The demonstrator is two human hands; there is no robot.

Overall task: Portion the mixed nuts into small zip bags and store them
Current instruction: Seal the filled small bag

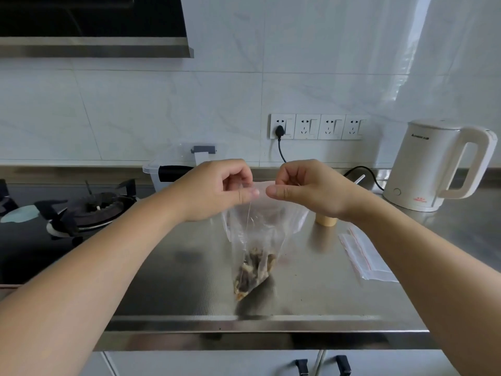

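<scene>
Here, the small zip bag point(257, 240) hangs in the air over the steel desk point(189, 280), a clump of mixed nuts point(253, 272) sunk to its bottom corner. You pinch its top edge from both sides: left hand point(217, 189) thumb against forefinger at the seal strip, right hand point(306, 189) doing the same just beside it. Each grip is closed on the bag's mouth, likely to press the zip shut while the weight keeps the seal line taut.

Spare zip bags point(363, 256) lie flat to the right. A wooden cup point(325, 219) sits half hidden behind your right wrist. Clear storage box point(173, 169) stands behind your left hand, probably where this goes. Kettle point(433, 166) far right, gas burner point(89, 210) left; neither blocks you.
</scene>
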